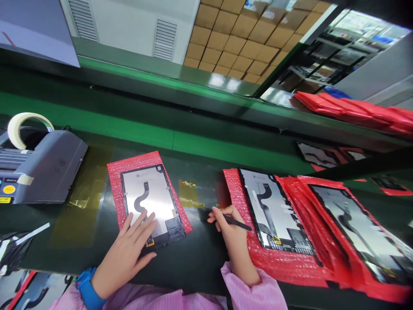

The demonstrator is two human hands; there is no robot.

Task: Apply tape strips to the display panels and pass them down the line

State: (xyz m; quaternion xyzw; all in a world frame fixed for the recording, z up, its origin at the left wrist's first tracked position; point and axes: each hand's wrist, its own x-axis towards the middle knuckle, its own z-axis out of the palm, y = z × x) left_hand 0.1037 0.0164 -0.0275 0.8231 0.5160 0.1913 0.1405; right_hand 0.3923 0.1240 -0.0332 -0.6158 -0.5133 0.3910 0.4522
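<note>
My left hand [130,249] lies flat with fingers spread on the near end of a screen panel [149,202]. The panel shows a white back and a black flex cable, and it rests on a sheet of red bubble wrap [116,185]. My right hand [230,232] is closed around black tweezers [234,221], whose tip points left toward strips of yellow tape [189,193] on the bench. Just right of that hand, a second panel [274,211] rests on another red bubble wrap sheet [235,193].
A grey tape dispenser [41,172] with a roll of tape [22,127] stands at the left. More panels on red wrap [358,232] overlap at the right. A green conveyor belt [180,142] runs behind, with stacked red bags [355,110] and cardboard boxes [245,38] beyond.
</note>
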